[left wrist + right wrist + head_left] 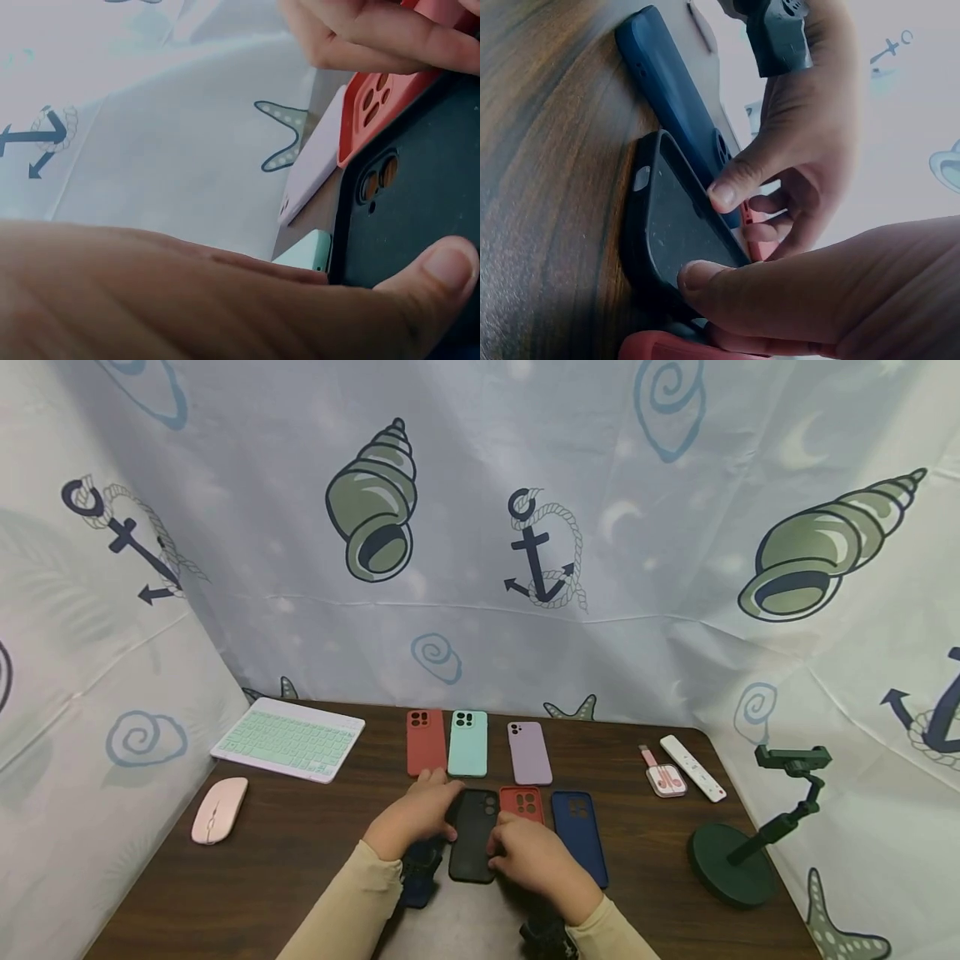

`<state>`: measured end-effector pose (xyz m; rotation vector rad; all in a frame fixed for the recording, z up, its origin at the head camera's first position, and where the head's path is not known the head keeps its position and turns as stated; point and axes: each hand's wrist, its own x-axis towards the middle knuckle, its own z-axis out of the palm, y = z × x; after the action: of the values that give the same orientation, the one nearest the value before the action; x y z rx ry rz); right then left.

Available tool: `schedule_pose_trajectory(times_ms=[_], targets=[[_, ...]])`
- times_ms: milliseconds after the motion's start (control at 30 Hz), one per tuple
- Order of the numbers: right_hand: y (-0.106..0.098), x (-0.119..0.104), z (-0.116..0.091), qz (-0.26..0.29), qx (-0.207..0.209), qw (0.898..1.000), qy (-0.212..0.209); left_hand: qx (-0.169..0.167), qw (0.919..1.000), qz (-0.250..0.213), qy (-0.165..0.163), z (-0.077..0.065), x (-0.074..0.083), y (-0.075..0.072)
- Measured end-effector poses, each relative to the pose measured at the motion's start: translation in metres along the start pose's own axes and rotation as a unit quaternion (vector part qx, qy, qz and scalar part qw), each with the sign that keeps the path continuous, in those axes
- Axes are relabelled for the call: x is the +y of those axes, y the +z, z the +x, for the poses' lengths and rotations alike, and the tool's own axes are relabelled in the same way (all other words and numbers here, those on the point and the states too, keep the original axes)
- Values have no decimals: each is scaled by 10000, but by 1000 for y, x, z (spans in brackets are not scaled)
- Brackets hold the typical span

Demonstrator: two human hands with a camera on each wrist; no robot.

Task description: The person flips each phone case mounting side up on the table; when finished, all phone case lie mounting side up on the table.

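A black phone case (474, 839) lies between both hands, its hollow inner side facing up. My left hand (420, 817) grips its left edge near the camera cutout, with the thumb (450, 264) over the rim. On the opposite edge my right hand (534, 857) holds it, its thumb (702, 274) on the rim and fingers beneath. A red phone case (522, 802) sits just behind, partly hidden by the right hand. To the right lies a blue phone case (579, 837). Another blue case (667, 75) is below the left wrist.
Along the back lie a red case (426, 747), a mint case (468, 747) and a lilac case (530, 756). A keyboard (292, 739) and pink mouse (220, 810) are left. Right are boxed earphones (667, 780), a white remote (693, 768) and a green stand (731, 868).
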<state>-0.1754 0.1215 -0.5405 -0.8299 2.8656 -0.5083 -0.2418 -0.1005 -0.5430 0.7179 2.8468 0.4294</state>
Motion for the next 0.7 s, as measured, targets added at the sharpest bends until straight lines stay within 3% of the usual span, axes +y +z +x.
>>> schedule_pose_trajectory(times_ms=[167, 333, 467, 533, 633, 700], targets=[[0, -1, 0, 14, -39, 10000, 67, -34, 9999, -117, -108, -2, -1, -1], [2, -7, 2, 176, 53, 9995, 246, -107, 9996, -277, 43, -4, -6, -4], [4, -14, 5, 1100, 298, 9935, -35, -27, 9984, -506, 235, -4, -11, -11], [7, -19, 6, 1870, 346, 9810, -381, 37, 9975, -596, 386, -4, -13, -14], [12, -27, 8, 2986, 255, 9509, -778, 37, 9946, -879, 553, -4, -17, -19], [16, -33, 8, 3544, 111, 9321, -741, -46, 9922, -1105, 567, -4, -19, -22]])
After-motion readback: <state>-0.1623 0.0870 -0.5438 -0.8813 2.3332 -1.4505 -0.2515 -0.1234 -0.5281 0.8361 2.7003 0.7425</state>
